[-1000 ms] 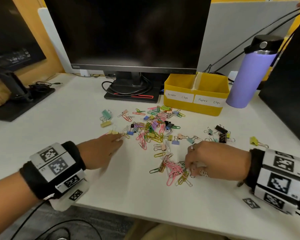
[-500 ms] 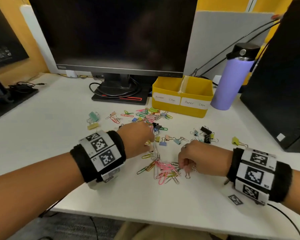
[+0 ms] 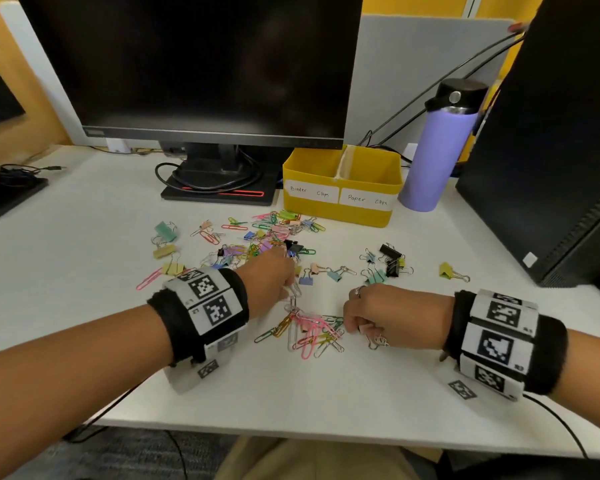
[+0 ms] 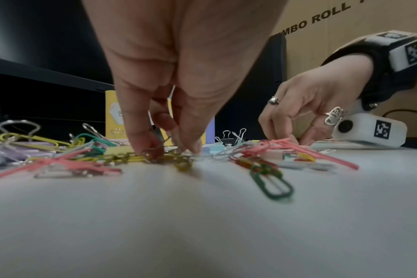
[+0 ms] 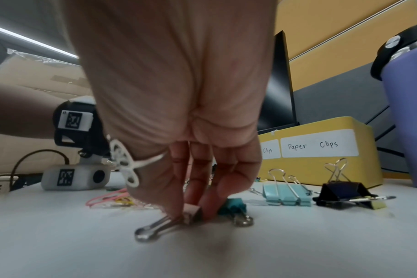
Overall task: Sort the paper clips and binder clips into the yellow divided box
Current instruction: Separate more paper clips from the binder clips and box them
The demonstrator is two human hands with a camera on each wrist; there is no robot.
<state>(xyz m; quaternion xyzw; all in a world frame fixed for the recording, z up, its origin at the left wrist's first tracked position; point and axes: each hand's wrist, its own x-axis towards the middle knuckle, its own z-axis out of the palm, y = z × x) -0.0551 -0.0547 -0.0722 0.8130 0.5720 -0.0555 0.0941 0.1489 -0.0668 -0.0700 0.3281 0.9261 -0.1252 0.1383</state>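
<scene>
Coloured paper clips and binder clips (image 3: 274,237) lie scattered on the white desk in front of the yellow divided box (image 3: 326,213), labelled "Binder Clips" and "Paper Clips". My left hand (image 3: 290,284) reaches into the pile, and its thumb and forefinger pinch a silver paper clip (image 4: 152,155) against the desk. A near heap of pink and gold paper clips (image 3: 309,332) lies between my hands. My right hand (image 3: 357,329) pinches a small pink binder clip (image 5: 191,213) on the desk, with its wire handle (image 5: 152,228) sticking out. A teal binder clip (image 5: 236,206) lies just behind those fingers.
A monitor on its stand (image 3: 219,181) rises behind the pile. To the right of the box stand a purple bottle (image 3: 437,150) and a black computer case (image 3: 551,168). Light blue (image 5: 286,196) and black (image 5: 343,192) binder clips lie to the right.
My left hand has moved right from the pile's left edge into the middle and pinched a paper clip. My right hand stayed by the near heap and curled its fingers tighter.
</scene>
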